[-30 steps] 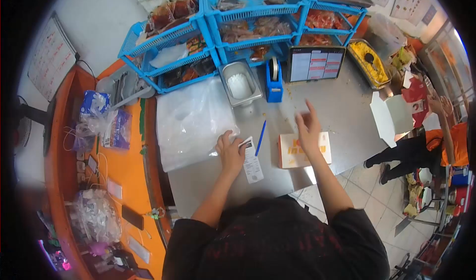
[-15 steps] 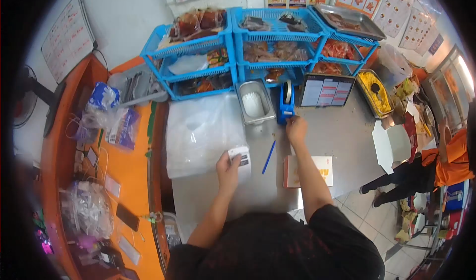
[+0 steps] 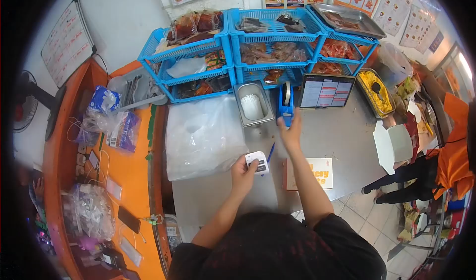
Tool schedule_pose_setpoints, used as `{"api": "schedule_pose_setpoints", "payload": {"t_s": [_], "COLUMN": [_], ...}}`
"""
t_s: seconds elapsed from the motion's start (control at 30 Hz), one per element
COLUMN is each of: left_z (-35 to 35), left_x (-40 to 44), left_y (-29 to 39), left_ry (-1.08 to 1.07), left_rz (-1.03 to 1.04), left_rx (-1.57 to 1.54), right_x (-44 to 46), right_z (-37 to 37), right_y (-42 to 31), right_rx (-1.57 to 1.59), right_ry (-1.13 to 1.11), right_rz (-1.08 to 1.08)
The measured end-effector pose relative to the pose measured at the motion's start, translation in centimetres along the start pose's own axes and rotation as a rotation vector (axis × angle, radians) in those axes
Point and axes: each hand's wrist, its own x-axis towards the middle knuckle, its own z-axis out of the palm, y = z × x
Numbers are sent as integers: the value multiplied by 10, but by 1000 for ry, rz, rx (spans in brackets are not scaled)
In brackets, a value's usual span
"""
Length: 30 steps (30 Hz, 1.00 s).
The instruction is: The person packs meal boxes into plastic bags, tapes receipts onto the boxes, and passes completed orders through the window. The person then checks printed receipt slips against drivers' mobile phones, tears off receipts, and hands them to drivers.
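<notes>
Blue tape dispenser [image 3: 283, 110]: stands on the metal worktop [image 3: 354, 139], its roll upright; every place below is told from it.
Right hand [image 3: 291, 131]: half a second ago its fingers were closed at the dispenser's near end; now thumb and fingers are parted, pointing away from the wearer, just at that end (whether they touch it, or carry a bit of tape, I cannot tell).
Left hand [image 3: 243, 175]: has shifted rightward, from the edge of the plastic bags [image 3: 203, 136] to a spot nearer the wearer than the dispenser and a little left of it; thumb and fingers pinch the receipt.
Receipt [image 3: 257, 161]: white paper slip, dark printed block on the visible face, upper end bending over; held in front of the dispenser, slightly to its left.
Blue pen [image 3: 271, 150]: fully visible before, now partly covered by the receipt, on the dispenser's near side.
Printed box [image 3: 318, 172]: white top with orange-yellow lettering, more of which shows than before; nearer the wearer than the dispenser and to its right, the right forearm crossing over its left part.
</notes>
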Motion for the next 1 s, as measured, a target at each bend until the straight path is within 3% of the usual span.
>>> {"api": "schedule_pose_setpoints", "payload": {"t_s": [0.03, 0.1, 0.13, 0.2, 0.23, 0.3, 0.4, 0.6, 0.73, 0.8, 0.9, 1.0], "left_z": [-1, -4, -4, -6, -8, -10, -13, -5, -6, -6, -5, -6], "left_x": [-2, -4, -6, -6, -7, -7, -7, -7, -8, -8, -10, -12], "left_y": [-1, -4, -5, -4, -3, 1, 6, 14, 11, 10, 8, 6], "left_ry": [5, 3, 7, 6, 7, 34, 70, 46, 22, 10, 6, 4], "left_rz": [-14, -17, -24, -17, -8, 10, 2, -1, 5, 10, 13, 26], "left_rx": [-9, -26, -43, -47, -49, -40, -23, -53, -43, -47, -41, -23], "right_x": [21, 55, 61, 66, 65, 61, 39, 16, 9, 16, 36, 63], "right_z": [0, 3, 6, 10, 6, -4, -28, -47, -56, -53, -32, -12], "right_y": [18, 34, 39, 45, 48, 49, 6, -1, -9, -8, 13, 36], "right_rx": [-84, -58, -59, 241, 244, 136, 308, 302, 303, 303, 236, 94], "right_ry": [43, -229, -228, -297, -300, 70, -92, -212, -220, -120, -44, -148], "right_rz": [119, 454, 456, 603, 606, 468, 420, 384, 457, 551, 420, 504]}}
